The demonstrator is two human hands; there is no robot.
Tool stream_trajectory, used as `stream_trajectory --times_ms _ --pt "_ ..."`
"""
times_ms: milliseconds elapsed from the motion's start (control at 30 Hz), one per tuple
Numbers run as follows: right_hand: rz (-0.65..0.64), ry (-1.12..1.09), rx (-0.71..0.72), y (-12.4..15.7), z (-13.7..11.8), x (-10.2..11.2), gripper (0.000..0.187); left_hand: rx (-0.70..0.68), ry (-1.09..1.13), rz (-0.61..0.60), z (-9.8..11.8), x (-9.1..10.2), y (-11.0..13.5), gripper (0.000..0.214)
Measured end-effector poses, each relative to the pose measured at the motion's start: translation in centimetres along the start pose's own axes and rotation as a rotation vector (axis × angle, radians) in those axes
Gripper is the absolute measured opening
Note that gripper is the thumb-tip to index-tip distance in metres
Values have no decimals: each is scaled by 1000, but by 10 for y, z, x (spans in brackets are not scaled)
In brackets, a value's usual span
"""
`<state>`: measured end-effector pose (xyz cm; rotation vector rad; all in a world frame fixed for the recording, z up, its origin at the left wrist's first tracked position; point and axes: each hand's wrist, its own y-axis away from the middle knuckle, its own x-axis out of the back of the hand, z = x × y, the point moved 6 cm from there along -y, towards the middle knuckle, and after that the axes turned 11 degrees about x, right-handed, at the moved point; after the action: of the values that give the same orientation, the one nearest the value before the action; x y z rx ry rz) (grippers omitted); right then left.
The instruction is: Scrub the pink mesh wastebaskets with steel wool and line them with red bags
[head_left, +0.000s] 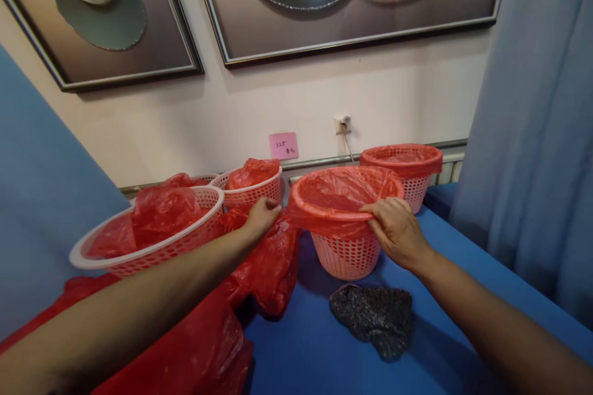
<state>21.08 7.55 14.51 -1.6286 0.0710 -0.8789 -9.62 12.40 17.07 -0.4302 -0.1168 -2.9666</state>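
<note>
pale wall (pixel 407 92) | two framed pictures (pixel 287 34) (glare on both) | blue curtain (pixel 542 111)

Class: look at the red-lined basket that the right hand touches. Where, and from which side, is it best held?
Probably by the rim, from opposite sides. The basket widens toward its upward-facing mouth, giving fingers an edge to hook. The right hand grips the near right edge; the left hand could come from the left, pinching rim and overlapping red liner together.

Five baskets (pixel 345 254) and one dark, speckled bundle (pixel 374 320) sat below one pink note (pixel 283 145); two framed pictures (pixel 352 18) hung above it.
</note>
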Motion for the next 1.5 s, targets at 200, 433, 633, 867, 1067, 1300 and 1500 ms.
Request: stream_trajectory --times_ms 200,433,633,867,1067,1300,1500 --pt "-22 -25 8 -4 -6 -2 14 -532 -486 -255 65 -48 36 25" --pt "14 38 32 -2 -12 5 31 -414 -443 -379 56 -73 19 28" --pt "59 290 260 10 -68 -23 43 -413 -463 -380 62 -83 7 38" --pt "128 259 144 20 -59 -33 26 -421 -476 -365 60 -89 2 44" --pt "173 -284 -192 65 -76 -54 20 -427 -424 -354 58 -89 0 44" --pt "382 -1258 -1143 65 -45 -74 46 -484 -413 -366 65 -84 17 33" --pt "433 -1076 -1284 104 16 -65 40 -799 -981 -392 60 -95 35 18"
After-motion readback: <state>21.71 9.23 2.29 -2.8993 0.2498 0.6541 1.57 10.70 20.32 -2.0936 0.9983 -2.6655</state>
